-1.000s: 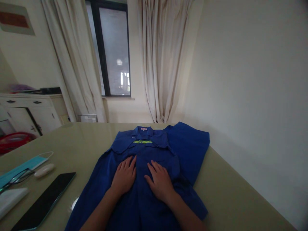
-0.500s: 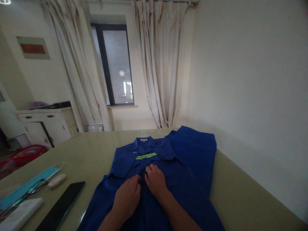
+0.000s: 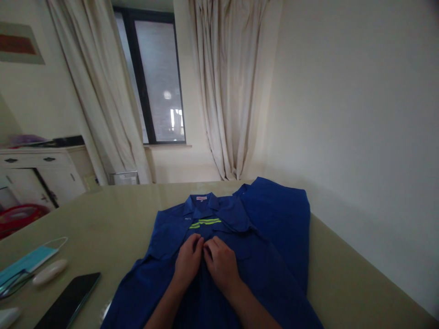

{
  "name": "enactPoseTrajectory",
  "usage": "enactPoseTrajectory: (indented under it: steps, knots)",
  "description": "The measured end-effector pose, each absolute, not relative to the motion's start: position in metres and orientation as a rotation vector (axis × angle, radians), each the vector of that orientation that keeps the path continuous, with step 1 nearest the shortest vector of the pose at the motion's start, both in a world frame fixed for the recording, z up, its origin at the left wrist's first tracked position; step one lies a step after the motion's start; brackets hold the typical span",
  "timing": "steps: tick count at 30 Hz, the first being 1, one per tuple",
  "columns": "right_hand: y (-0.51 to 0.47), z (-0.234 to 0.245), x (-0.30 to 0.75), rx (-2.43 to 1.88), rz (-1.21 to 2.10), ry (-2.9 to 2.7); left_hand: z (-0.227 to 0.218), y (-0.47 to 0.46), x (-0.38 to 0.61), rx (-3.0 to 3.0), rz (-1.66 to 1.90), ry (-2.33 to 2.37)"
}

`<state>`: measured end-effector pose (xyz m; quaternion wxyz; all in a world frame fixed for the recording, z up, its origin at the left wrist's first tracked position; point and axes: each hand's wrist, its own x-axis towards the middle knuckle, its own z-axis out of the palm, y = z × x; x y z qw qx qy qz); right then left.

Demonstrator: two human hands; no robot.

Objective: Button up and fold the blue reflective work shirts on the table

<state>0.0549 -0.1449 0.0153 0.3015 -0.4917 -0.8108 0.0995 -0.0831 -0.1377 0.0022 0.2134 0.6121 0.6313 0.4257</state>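
A blue work shirt (image 3: 247, 269) with a yellow-green reflective stripe (image 3: 205, 222) below its collar lies front up on the beige table (image 3: 103, 224). My left hand (image 3: 188, 262) and my right hand (image 3: 221, 265) meet at the shirt's front opening, just below the stripe. Both have their fingers curled and pinched on the fabric of the placket. A second folded blue garment (image 3: 277, 214) lies under the shirt's right side.
At the table's left lie a dark phone (image 3: 68, 304), a small white oval object (image 3: 50, 272), a blue face mask (image 3: 25, 262) and glasses (image 3: 12, 283). A white cabinet (image 3: 41, 171), window and curtains stand behind. The wall runs along the right.
Both hands went from lying flat and apart on the shirt's chest to pinching together at the front opening, a little higher up. The camera view shifted slightly.
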Motion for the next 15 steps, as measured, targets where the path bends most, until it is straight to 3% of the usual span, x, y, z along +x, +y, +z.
enactPoseTrajectory:
  steps: [15]
  knots:
    - [-0.1369,0.0135,0.0613,-1.143,0.602,-1.991,0.0107,-0.1418,-0.0871,1.625,1.288,1.579]
